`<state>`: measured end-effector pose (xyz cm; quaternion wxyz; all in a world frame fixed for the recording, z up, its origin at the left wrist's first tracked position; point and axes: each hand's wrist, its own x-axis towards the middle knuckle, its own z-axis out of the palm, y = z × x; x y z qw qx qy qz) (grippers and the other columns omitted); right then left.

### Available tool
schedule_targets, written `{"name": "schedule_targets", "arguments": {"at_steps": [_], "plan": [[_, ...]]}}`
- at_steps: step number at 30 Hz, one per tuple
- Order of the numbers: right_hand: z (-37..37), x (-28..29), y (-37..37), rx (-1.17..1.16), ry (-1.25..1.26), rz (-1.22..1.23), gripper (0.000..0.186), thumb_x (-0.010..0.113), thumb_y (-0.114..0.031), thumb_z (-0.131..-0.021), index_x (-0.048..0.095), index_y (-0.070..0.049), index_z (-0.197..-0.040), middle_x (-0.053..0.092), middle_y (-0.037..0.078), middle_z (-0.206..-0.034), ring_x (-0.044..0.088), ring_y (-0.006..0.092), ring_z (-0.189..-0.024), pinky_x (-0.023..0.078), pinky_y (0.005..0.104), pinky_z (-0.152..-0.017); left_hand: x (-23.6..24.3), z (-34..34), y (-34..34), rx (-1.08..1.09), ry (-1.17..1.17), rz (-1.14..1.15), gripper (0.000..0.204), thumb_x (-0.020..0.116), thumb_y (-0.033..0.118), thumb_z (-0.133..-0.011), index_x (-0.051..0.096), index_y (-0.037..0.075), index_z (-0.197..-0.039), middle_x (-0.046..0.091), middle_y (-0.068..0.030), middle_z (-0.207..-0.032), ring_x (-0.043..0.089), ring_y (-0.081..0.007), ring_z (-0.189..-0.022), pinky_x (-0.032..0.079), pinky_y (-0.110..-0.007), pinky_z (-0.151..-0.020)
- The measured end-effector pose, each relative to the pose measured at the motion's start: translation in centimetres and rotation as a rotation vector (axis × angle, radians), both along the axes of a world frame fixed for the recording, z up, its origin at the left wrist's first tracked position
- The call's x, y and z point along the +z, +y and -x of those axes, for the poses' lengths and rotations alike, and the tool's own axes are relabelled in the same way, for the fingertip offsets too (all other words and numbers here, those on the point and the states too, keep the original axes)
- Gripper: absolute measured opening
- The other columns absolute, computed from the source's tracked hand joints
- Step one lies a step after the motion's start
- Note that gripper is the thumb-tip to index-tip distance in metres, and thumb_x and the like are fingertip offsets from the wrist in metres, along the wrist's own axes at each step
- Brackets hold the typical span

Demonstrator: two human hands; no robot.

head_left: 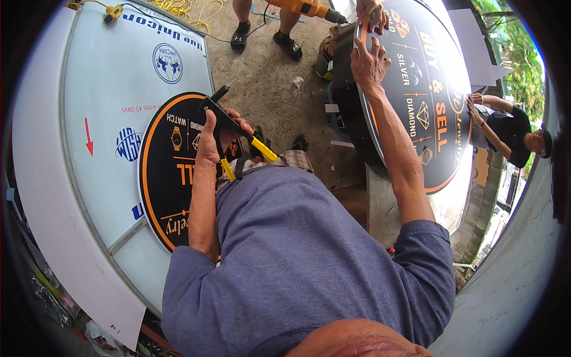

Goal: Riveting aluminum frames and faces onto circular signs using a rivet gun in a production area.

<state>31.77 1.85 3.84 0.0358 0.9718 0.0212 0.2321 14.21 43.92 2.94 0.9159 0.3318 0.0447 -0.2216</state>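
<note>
Rivet gun [221, 117] sits in my left fingers [245, 125], which are wrapped around its black body, up in front of my waist. Its two yellow-sleeved handles stand apart, pointing back toward my checked shorts [297, 159], and its dark nose tips away from me with a thin rod at the end. Just behind it, a round black board [160, 196] with an orange ring lies over a big pale panel [98, 77].

My right fingers [375, 46] are spread on the edge of a large round sign [395, 77], dark-faced with gold and white pictures; I cannot tell whether they squeeze it. Near them, another person's hand [372, 15] rests on the same edge, and an orange drill [306, 7] points its tip toward it. A second person in a black top [511, 137] has both hands on the far side.

Beside the sign, on the concrete floor [267, 89], stands a green bucket [322, 68] with brownish stuff in it, too unclear to name. Next to it is a blue basket [337, 123], partly hidden by the sign, with a white scrap [332, 108] at its edge.
</note>
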Motion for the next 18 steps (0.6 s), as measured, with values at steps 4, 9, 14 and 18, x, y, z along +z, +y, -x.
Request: {"name": "schedule_targets", "arguments": {"at_steps": [4, 9, 14, 18], "plan": [[-0.12, 0.02, 0.09, 0.006, 0.001, 0.0, 0.037, 0.063, -0.033, -0.093, 0.065, -0.031, -0.13, 0.048, 0.015, -0.145, 0.048, 0.0354, -0.129, 0.035, 0.0619, -0.098, -0.12, 0.07, 0.06, 0.002, 0.003, 0.0, 0.072, 0.05, 0.073, -0.094, 0.066, 0.004, -0.109, 0.07, -0.018, -0.091, 0.07, -0.0385, -0.094, 0.054, -0.053, -0.092], [-0.15, 0.04, 0.02, 0.006, -0.005, 0.009, 0.037, 0.063, -0.033, -0.093, 0.065, -0.031, -0.13, 0.049, 0.015, -0.145, 0.048, 0.0352, -0.129, 0.035, 0.0619, -0.098, -0.26, 0.05, 0.16, -0.008, -0.004, 0.021, 0.072, 0.05, 0.071, -0.095, 0.064, 0.002, -0.111, 0.07, -0.0184, -0.093, 0.07, -0.0377, -0.094, 0.053, -0.054, -0.094], [-0.17, 0.02, 0.1, 0.008, -0.01, 0.0, 0.036, 0.062, -0.033, -0.094, 0.065, -0.031, -0.13, 0.05, 0.015, -0.144, 0.048, 0.035, -0.13, 0.035, 0.0618, -0.098, -0.15, 0.08, 0.21, -0.005, 0.004, 0.016, 0.071, 0.05, 0.071, -0.096, 0.064, 0.003, -0.111, 0.07, -0.0185, -0.093, 0.071, -0.0372, -0.094, 0.053, -0.054, -0.094], [-0.11, 0.12, 0.08, -0.015, 0.002, 0.024, 0.035, 0.062, -0.036, -0.096, 0.068, -0.032, -0.13, 0.052, 0.015, -0.146, 0.05, 0.0352, -0.132, 0.037, 0.0591, -0.099, -0.1, 0.06, 0.21, -0.01, -0.002, 0.012, 0.072, 0.05, 0.071, -0.096, 0.064, 0.002, -0.112, 0.07, -0.0185, -0.093, 0.071, -0.0373, -0.094, 0.053, -0.054, -0.094]]}}
